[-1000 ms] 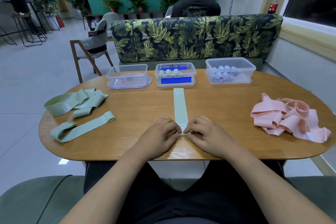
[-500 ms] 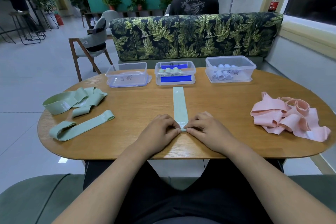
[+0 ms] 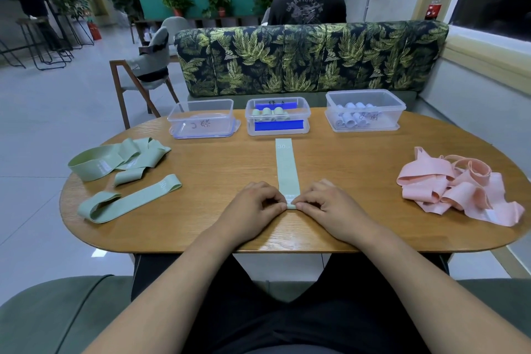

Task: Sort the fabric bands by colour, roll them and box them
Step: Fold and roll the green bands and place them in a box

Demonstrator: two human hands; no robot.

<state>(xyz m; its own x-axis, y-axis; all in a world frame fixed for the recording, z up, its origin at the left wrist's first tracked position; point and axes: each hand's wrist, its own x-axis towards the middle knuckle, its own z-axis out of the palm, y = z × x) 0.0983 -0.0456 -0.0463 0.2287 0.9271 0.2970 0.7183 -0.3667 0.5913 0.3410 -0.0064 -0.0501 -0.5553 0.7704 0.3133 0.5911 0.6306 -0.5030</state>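
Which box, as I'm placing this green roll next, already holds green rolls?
The middle box, with the blue strips: green rolls lie in it. The left box shows no rolls; the right box holds pale whitish rolls.

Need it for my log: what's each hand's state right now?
Left hand: pinches the rolled near end of the green band.
Right hand: pinches the same end.

The table [image 3: 359, 181] is wood — visible grain, a soft satin sheen. On its middle, the green band [image 3: 286, 169] is matt, smooth cloth; the pink bands [image 3: 448, 190] at its right end look the same. The boxes [image 3: 278, 130] along its far edge are clear, glossy plastic.
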